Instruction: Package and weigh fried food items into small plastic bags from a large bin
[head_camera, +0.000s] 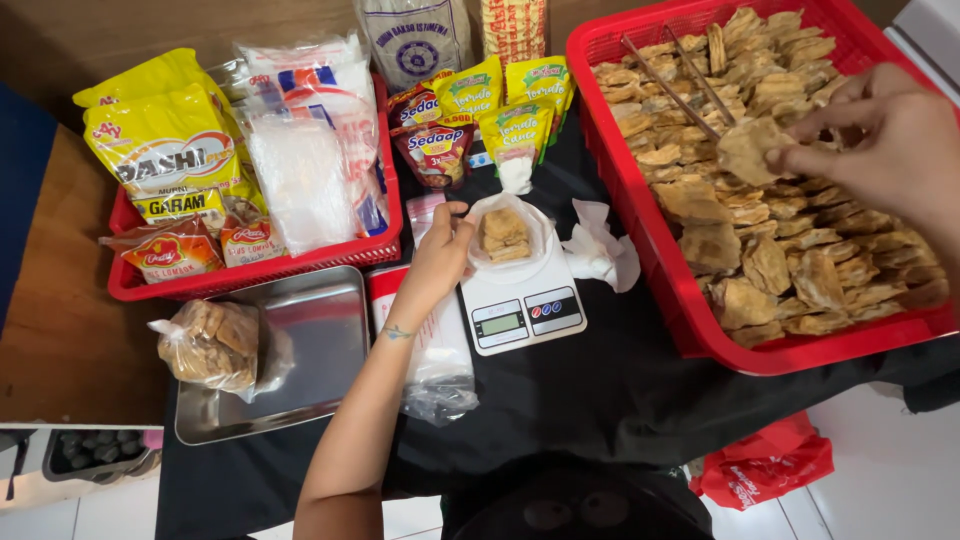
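Note:
My left hand (441, 251) pinches the rim of a clear plastic bag (530, 222) that sits on a white digital kitchen scale (523, 305). Several pieces of fried tofu (503, 234) lie inside the bag. My right hand (888, 143) hovers over the big red basket (680, 300) at the right, holding one brown fried tofu piece (750, 150) between thumb and fingers. The basket is heaped with more such pieces, and a pair of metal tongs (672, 78) lies on the heap.
A smaller red basket (250, 275) at the left holds salt packs, sauce sachets and plastic bags. A steel tray (320, 345) carries a filled, tied bag of tofu (212, 343). A stack of empty bags (438, 365) lies beside the scale, and a red plastic bag (765, 462) lies on the floor.

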